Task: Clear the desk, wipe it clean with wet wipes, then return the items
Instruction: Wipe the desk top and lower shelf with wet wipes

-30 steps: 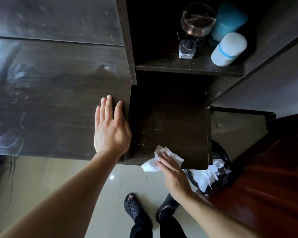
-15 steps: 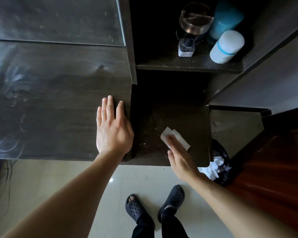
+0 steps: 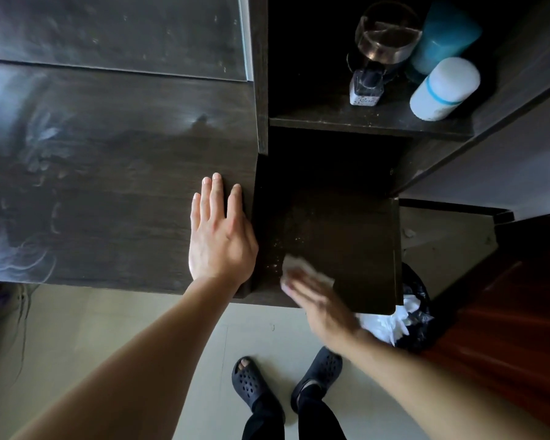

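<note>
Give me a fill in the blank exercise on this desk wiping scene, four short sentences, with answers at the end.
1. The left hand lies flat on the ___.
2. The right hand presses a white ___ onto the low shelf.
3. The bottle with the blue band is ___.
4. Crumpled white tissues fill the ___ on the floor beside the low shelf.

Missing words: desk; wipe; white; bin

Left hand rests flat on the dark desk; blurred right hand presses a white wipe onto the lower shelf.
</note>
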### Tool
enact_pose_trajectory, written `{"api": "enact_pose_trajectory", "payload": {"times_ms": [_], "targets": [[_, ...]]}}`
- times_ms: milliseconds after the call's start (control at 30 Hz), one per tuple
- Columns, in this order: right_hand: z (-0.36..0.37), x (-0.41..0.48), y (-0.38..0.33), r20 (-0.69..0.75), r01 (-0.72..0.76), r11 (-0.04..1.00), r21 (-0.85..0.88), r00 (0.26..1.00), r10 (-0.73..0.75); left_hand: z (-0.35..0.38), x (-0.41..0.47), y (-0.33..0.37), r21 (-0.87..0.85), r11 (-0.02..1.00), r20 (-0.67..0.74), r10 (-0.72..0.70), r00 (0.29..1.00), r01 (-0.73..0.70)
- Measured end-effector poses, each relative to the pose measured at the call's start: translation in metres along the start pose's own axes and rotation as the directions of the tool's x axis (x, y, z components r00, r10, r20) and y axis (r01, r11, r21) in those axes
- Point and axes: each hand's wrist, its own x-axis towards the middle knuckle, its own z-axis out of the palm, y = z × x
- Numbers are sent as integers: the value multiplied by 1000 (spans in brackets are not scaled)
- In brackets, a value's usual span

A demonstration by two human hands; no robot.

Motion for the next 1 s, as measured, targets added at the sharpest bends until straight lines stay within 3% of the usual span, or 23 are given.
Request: {"api": "enact_pose_trajectory", "payload": {"times_ms": [67, 133, 200, 267, 333, 433, 500, 567, 700, 767, 867, 933, 1000], "targets": [[-5, -18, 8, 104, 131, 991, 37, 985, -134, -1, 0, 0, 3, 1000, 4, 2, 1000, -2], [-20, 5, 41, 61, 126, 992, 20, 990, -127, -1, 0, 1, 7, 1000, 2, -2, 1000, 2], [-41, 48, 69, -15, -81, 995, -63, 997, 80, 0, 1, 1, 11, 1000, 3, -7, 1000, 7], [-49, 87, 75, -97, -291, 956, -38, 953, 286, 0, 1, 1, 13, 1000, 8, -14, 1000, 14], [-37, 98, 54, -102, -349, 937, 17, 932, 349, 0, 1, 1, 10, 1000, 17, -14, 1000, 14], [-3, 44, 15, 33, -102, 993, 57, 994, 100, -1, 1, 0, 5, 1000, 21, -19, 1000, 19], [-6, 8, 11, 155, 68, 992, 102, 984, -84, -1, 1, 1, 6, 1000, 18, -19, 1000, 19], [-21, 18, 39, 192, 121, 990, 71, 972, -133, -1, 1, 2, 3, 1000, 10, -18, 1000, 18], [-49, 112, 77, 74, -198, 980, 7, 978, 197, 0, 0, 0, 9, 1000, 1, -25, 1000, 25], [-39, 129, 61, 47, -266, 964, 14, 963, 265, 0, 1, 0, -3, 1000, -9, -16, 1000, 16], [-7, 83, 21, 111, 10, 1000, 26, 994, -13, -5, -6, -6, -23, 1000, 3, -14, 1000, 14], [-5, 44, 12, 218, 186, 980, 73, 956, -198, -11, -21, -18, -2, 999, -8, -47, 999, 47], [-19, 42, 27, 249, 247, 966, 77, 933, -259, -18, -39, -30, 11, 994, -32, -110, 993, 110]]}}
